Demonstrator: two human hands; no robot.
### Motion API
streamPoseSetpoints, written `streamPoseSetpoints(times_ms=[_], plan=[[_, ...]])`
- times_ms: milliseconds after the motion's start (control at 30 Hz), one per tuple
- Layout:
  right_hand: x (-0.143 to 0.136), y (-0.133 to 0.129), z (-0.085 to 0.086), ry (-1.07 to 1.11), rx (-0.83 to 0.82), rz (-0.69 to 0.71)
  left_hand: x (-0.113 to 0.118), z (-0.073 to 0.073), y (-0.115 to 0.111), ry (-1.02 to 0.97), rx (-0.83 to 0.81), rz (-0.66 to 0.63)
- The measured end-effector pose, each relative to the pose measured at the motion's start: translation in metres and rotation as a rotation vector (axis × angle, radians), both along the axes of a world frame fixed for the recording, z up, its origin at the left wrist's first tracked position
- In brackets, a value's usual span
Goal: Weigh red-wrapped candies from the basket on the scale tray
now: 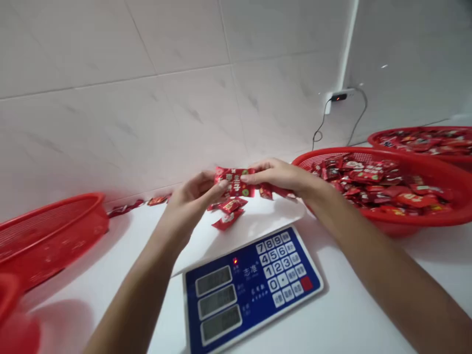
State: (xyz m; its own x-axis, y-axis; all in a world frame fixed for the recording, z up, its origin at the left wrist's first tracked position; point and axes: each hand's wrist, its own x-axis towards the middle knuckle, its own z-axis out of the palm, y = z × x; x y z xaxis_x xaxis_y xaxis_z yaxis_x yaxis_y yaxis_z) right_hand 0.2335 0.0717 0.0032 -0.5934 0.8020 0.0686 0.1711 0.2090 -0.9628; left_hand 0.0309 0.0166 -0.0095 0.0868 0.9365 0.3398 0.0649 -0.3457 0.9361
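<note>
Currently, taking the held packet as the clock's centre, a red tub (18,334) is cut off by the frame at eight o'clock. The left basket (73,238), red with a mesh side, stands on the white table (354,305) between eight and nine. At nine, nearer the centre, loose packets (123,208) lie along the foot of the tiled wall (110,59).

The left hand (193,192) pinches one end of a red packet (234,182), thumb on its printed front. The packet is above the pan (269,221) of the scale. A few more packets (227,219) lie on the pan, just below at six o'clock. Farther down at six is the scale (252,290), its blue panel with a red light, three displays and a keypad.

The right hand (275,176) grips the packet's other end, thumb in front. Other packets show beneath its palm; I cannot tell whether it holds them.

At two o'clock a black plug (338,98) sits in a wall socket. At three the near basket (416,220) is full of packets, with the far basket (452,159), also full, behind it.
</note>
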Motion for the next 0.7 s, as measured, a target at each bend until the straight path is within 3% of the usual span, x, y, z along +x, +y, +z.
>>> streamPoseSetpoints(times_ms=[233, 433, 700], plan=[[-0.007, -0.005, 0.001, -0.015, 0.056, 0.069, -0.01, 0.001, 0.003, -0.065, 0.037, 0.082], [-0.004, -0.005, 0.002, -0.145, 0.093, 0.037, -0.019, 0.017, -0.003, 0.147, -0.087, 0.101], [-0.005, -0.003, 0.0, -0.176, 0.1, 0.038, -0.036, 0.017, -0.003, 0.4, 0.012, 0.167]])
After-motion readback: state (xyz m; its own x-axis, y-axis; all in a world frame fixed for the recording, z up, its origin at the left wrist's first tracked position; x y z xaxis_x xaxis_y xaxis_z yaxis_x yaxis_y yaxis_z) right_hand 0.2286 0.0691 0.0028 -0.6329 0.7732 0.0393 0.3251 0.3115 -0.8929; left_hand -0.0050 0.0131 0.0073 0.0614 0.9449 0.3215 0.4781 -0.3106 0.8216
